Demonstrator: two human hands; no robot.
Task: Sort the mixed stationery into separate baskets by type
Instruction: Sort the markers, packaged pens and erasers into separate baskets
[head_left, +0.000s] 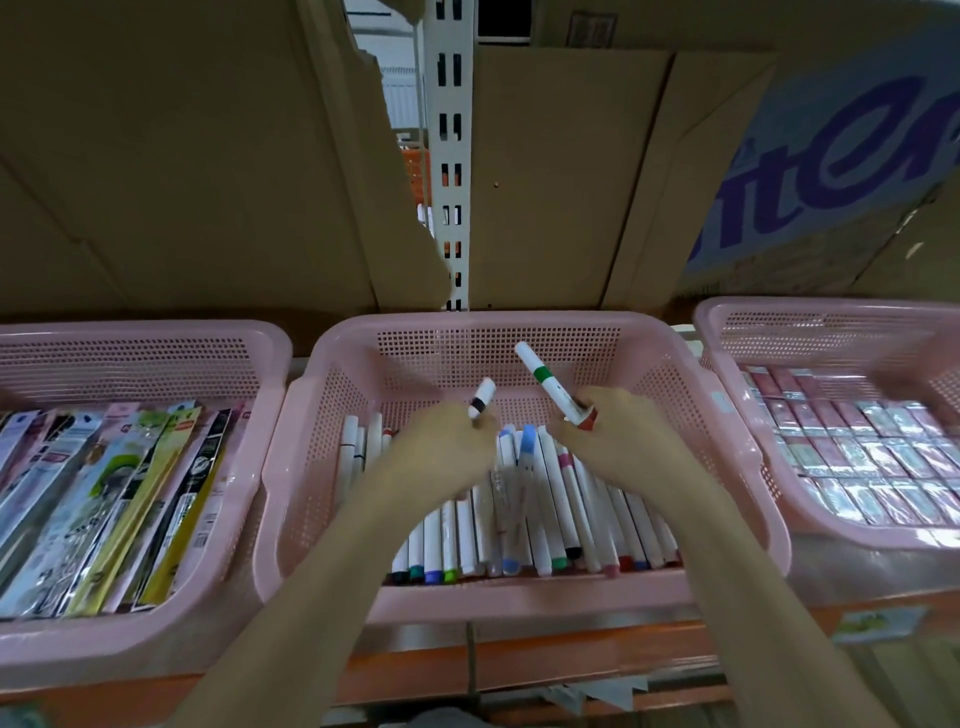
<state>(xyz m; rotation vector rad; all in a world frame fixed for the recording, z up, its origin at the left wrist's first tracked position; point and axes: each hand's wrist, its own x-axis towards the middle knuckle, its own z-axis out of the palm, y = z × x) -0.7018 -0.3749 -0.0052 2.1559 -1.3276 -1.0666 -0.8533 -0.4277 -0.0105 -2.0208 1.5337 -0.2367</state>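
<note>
Right now your left hand (451, 441) curls around a short white marker with a black band (481, 399), its rounded cap poking up past your knuckles. Your right hand (613, 431) grips a longer white marker with a green band (545, 382) by its lower end, the smooth barrel tilting up and away to the left; a red-tipped piece shows at your fingers, too blurred to make out.

Both hands hover over the middle basket (519, 325), a pink plastic tub with rounded corners and perforated grid walls. Beneath and between your wrists lie the loose markers (540, 499): slim white cylinders with coloured end caps in blue, green, purple, red and black.

Beyond your left hand a matching pink basket (156, 338) holds flat glossy packets (104, 499) standing on edge; their print is unreadable. Beyond your right hand a third pink basket (831, 312) holds small shiny wrapped boxes (857, 447) in rows.

Above your hands stand plain brown cardboard boxes (182, 182), a slotted white metal upright (449, 156), and a pale sign with purple letters (857, 156), roughly "ite".
</note>
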